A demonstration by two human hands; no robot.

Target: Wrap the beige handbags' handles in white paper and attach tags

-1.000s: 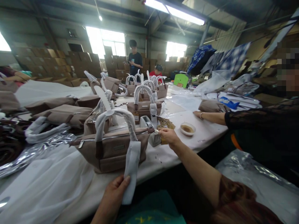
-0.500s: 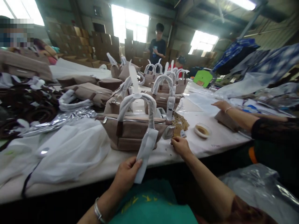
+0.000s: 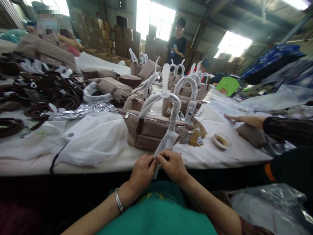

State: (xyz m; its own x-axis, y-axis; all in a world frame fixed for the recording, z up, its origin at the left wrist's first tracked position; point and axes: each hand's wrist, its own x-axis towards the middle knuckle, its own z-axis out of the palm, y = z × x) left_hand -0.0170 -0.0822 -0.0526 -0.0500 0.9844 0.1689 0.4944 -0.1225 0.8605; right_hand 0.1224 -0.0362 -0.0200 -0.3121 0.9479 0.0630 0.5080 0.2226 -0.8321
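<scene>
A taupe handbag [image 3: 151, 131] stands upright near the table's front edge, its handles [image 3: 176, 107] wrapped in white material. From the front handle hangs a loose white wrapping strip [image 3: 168, 141]. My left hand [image 3: 143, 171] is closed on the strip's lower part, with a short end showing below the fingers. Right beside it, my right hand [image 3: 172, 164] pinches the same strip, fingertips meeting those of the left. Whether anything small is between the fingertips is hidden. Brown cardboard tags [image 3: 197, 132] lie to the right of the bag.
A roll of tape [image 3: 221, 142] lies right of the tags. A co-worker's arm [image 3: 251, 121] reaches over another taupe piece [image 3: 251, 133] at the right. More wrapped handbags [image 3: 186, 94] stand behind. White sheeting [image 3: 97, 140] and coiled brown straps [image 3: 66, 101] are at the left.
My right hand has moved left from beside the tags to the strip and now pinches it next to my left hand. The view has shifted left.
</scene>
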